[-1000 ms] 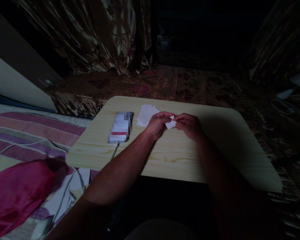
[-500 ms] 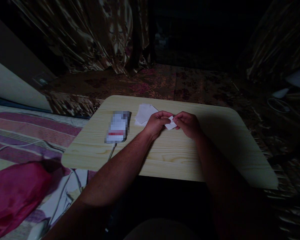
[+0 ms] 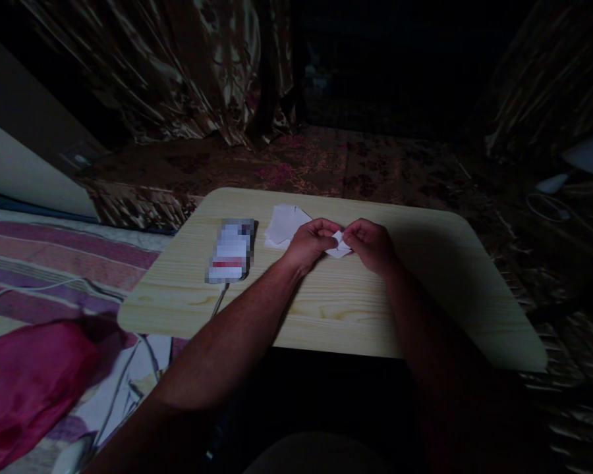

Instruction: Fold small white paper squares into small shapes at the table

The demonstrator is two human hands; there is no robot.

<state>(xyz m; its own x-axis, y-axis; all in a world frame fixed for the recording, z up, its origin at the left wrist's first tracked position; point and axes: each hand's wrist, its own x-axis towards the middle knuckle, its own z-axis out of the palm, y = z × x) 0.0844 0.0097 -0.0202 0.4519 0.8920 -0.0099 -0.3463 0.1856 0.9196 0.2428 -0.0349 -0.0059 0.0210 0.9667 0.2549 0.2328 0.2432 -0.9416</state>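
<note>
Between my two hands is a small folded piece of white paper (image 3: 337,252), held just over the wooden tabletop. My left hand (image 3: 309,245) is closed on its left side, thumb on top. At the upper right edge, my right hand (image 3: 370,242) pinches the same paper between thumb and fingers. Exact folds are too small and dim to make out. Beyond my left hand lie several loose sheets of white paper (image 3: 285,225), partly overlapping one another.
A pixelated phone-like object (image 3: 231,250) lies on the left of the light wooden table (image 3: 336,322), with a white cable (image 3: 220,301) running off the near edge. A striped bed (image 3: 54,253) with a pink cloth (image 3: 34,385) is at left. Patterned curtains (image 3: 217,72) hang behind.
My right thumb and fingers have shifted slightly on the paper, and its visible outline differs a little. Both hands stay in nearly the same place. The view has moved very slightly.
</note>
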